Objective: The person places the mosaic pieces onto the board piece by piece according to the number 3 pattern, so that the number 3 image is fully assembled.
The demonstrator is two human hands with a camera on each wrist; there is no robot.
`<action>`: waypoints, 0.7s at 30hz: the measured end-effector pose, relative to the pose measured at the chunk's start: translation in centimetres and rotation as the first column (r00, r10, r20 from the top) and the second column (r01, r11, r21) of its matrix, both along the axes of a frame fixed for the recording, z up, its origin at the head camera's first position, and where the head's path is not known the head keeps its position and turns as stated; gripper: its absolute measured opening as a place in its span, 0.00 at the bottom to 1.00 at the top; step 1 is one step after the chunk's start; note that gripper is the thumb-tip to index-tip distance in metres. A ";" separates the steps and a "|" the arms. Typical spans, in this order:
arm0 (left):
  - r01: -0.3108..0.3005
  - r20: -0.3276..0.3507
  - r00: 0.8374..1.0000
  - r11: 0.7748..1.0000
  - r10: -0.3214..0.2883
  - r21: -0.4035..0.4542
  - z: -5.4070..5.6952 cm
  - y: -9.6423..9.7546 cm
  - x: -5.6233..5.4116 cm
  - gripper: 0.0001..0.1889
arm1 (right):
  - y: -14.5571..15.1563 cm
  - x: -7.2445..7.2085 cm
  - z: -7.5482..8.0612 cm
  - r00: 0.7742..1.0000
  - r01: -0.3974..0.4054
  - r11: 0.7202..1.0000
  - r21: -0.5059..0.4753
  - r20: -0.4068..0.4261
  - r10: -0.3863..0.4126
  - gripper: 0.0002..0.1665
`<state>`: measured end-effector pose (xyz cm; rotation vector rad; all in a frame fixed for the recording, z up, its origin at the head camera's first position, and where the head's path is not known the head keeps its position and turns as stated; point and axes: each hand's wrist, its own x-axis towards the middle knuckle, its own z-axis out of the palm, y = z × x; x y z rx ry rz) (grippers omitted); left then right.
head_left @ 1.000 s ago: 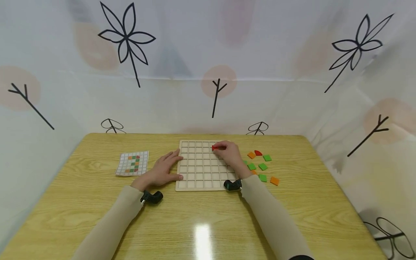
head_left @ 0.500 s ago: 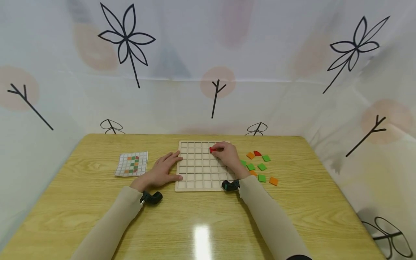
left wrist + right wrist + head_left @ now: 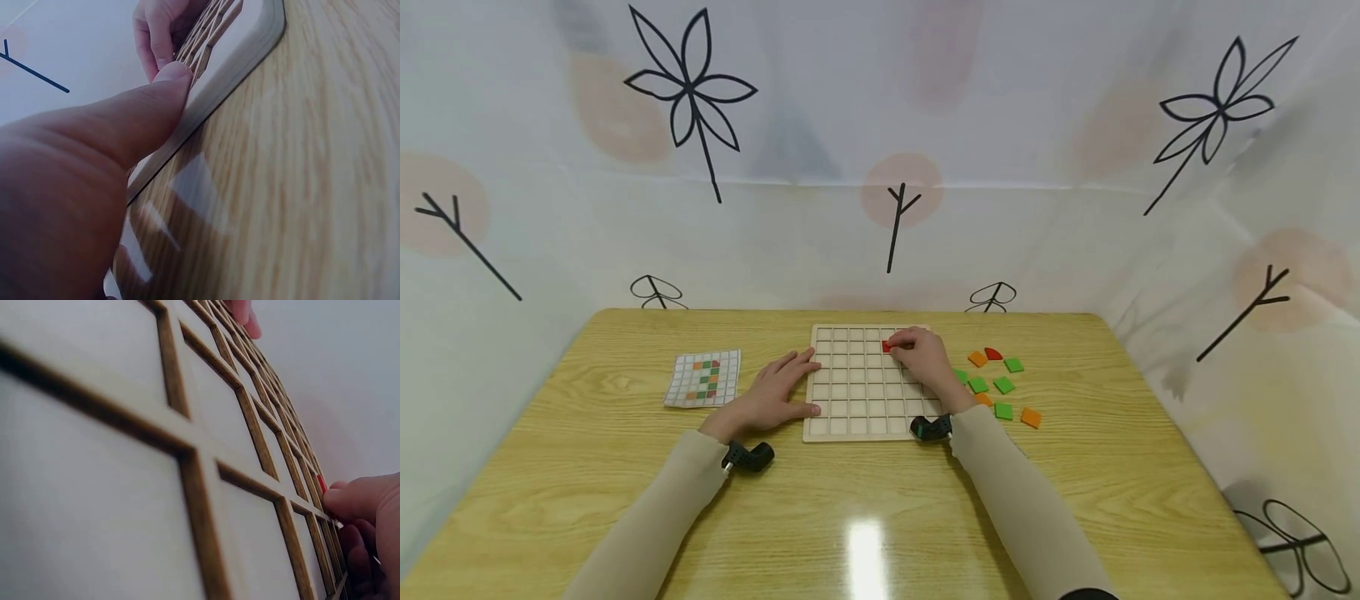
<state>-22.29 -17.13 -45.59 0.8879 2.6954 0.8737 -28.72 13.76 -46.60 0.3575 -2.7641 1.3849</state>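
Observation:
A wooden grid board (image 3: pixel 859 390) with square compartments lies mid-table. My right hand (image 3: pixel 922 354) is over its upper right part, thumb and fingertips pinching a small red tile (image 3: pixel 886 346) at a compartment near the far edge. In the right wrist view only a sliver of the red tile (image 3: pixel 322 483) shows beside the thumb (image 3: pixel 350 497); the rest is hidden. My left hand (image 3: pixel 772 396) rests along the board's left edge, fingers spread and relaxed, fingertips and thumb on the frame. The left wrist view shows that thumb (image 3: pixel 140 112) lying on the board's rim.
A printed card (image 3: pixel 703 379) with a coloured grid pattern lies left of the board. To its right are scattered several green tiles (image 3: pixel 1003 385), several orange tiles (image 3: pixel 1031 417) and a red quarter-round tile (image 3: pixel 993 354). A patterned cloth (image 3: pixel 790 242) hangs behind the table.
My right hand has shifted slightly left and nearer with the red tile, which went from tilted to lying flatter at the compartment. The left hand has stayed on the board's edge.

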 end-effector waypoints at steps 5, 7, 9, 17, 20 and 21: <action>0.002 -0.008 1.000 1.000 -0.002 0.006 0.0 0.0 0.0 0.39 | 0.2 0.0 0.1 1.000 0.014 0.998 -0.064 0.019 -0.013 0.10; 0.001 -0.006 1.000 1.000 -0.001 0.002 0.1 0.0 0.0 0.39 | 0.4 0.2 0.4 0.999 0.022 0.993 -0.120 0.047 -0.016 0.10; 0.002 -0.008 1.000 1.000 -0.002 0.001 0.0 0.0 0.0 0.39 | 0.7 0.2 0.7 0.998 0.025 0.986 -0.167 0.067 -0.014 0.11; 0.002 -0.004 1.000 1.000 -0.002 0.000 0.0 0.0 0.0 0.39 | 2.9 0.3 1.2 0.994 0.062 0.973 -0.222 0.104 -0.039 0.14; -0.002 0.003 1.000 1.000 0.002 0.000 0.0 0.1 0.0 0.39 | 4.2 0.6 1.2 0.995 0.064 0.975 -0.210 0.082 -0.048 0.14; -0.003 0.006 1.000 1.000 0.003 0.000 0.0 0.1 0.1 0.39 | 4.7 0.7 1.3 0.996 0.064 0.977 -0.206 0.079 -0.049 0.15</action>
